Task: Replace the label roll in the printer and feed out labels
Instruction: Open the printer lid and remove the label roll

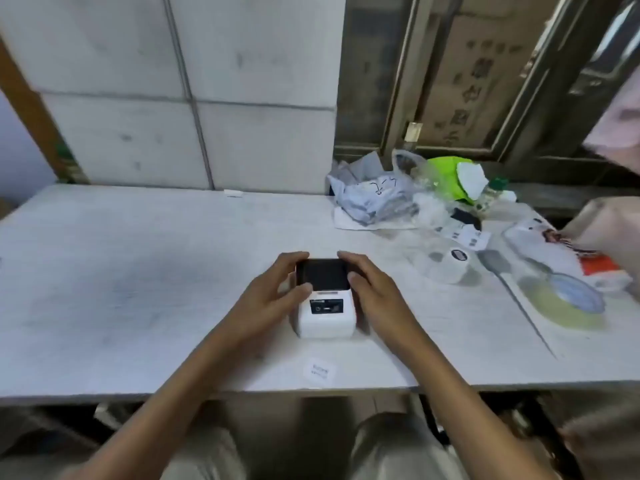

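A small white label printer point(325, 322) with a dark lid sits on the white table point(138, 289), near its front edge. My left hand point(273, 292) grips the printer's left side, fingers curled over the lid's far corner and thumb on its near edge. On the right side my right hand point(372, 289) holds it the same way. The lid looks down. A white label roll point(450, 268) stands on the table to the right of the printer, apart from both hands.
A loose printed label point(319, 371) lies near the table's front edge below the printer. Crumpled plastic bags point(377, 199), a green item point(446, 178) and paper slips fill the back right. A tape roll point(564, 303) and packets lie far right. A wall stands behind.
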